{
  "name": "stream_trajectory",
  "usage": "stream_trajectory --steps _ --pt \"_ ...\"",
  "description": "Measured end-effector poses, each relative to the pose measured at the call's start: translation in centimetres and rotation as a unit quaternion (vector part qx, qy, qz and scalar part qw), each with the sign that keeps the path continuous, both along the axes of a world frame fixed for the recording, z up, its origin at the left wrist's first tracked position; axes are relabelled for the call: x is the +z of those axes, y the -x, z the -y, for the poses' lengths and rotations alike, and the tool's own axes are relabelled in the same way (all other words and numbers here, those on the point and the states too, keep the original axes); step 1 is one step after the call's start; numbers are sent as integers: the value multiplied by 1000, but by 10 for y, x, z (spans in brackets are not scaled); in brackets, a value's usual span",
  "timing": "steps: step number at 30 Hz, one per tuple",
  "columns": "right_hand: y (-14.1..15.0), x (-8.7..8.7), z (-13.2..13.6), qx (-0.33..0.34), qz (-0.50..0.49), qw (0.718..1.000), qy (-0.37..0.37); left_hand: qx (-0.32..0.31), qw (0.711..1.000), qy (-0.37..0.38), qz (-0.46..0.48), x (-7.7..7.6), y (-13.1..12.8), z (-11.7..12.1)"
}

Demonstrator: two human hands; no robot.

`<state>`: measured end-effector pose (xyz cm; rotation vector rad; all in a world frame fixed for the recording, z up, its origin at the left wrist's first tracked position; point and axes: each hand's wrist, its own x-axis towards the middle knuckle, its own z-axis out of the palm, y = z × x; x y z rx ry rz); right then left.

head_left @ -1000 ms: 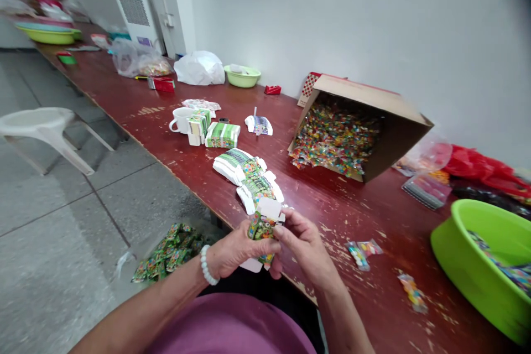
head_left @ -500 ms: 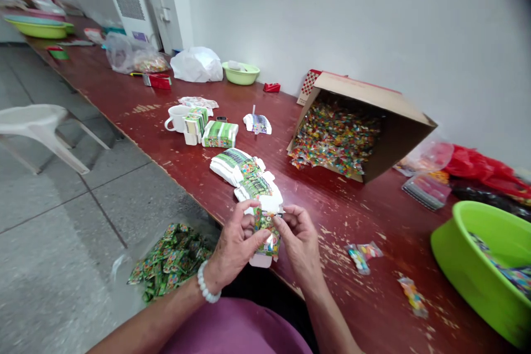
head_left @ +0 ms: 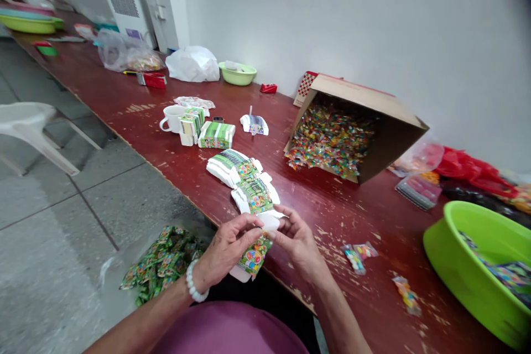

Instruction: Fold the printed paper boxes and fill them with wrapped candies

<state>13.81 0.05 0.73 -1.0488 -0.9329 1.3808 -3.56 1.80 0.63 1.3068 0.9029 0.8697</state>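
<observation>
Both my hands hold one small printed cardboard box [head_left: 254,254], green with a colourful picture, at the near edge of the red-brown table [head_left: 174,138]. My left hand [head_left: 226,246] grips its left side, with a white bead bracelet on the wrist. My right hand [head_left: 295,238] pinches the white flap at its top. Just beyond my fingers lies a fanned stack of flat box blanks [head_left: 244,182] of the same print.
A tipped cardboard carton [head_left: 373,108] spills wrapped candies at the back. A green basin [head_left: 460,249] stands at right, loose candy packets [head_left: 359,254] near it. A white mug [head_left: 171,118] and finished boxes [head_left: 216,134] sit further left. Green packets [head_left: 160,263] lie on the floor; a white stool [head_left: 25,121] stands at left.
The small box has tilted and dropped lower in my hands, with its white top flap now pulled open between my fingers. The view has shifted slightly to the right.
</observation>
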Motion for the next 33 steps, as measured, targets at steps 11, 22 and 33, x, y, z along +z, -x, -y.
stream_trajectory --steps 11,22,33 --pt "0 -3 13 2 183 976 -116 -93 953 250 142 -2 -10 9" --pt "4 8 7 46 101 994 -8 -79 974 190 96 -3 -18 12" --pt "4 -6 9 25 145 988 -54 -77 973 207 71 -6 -13 9"
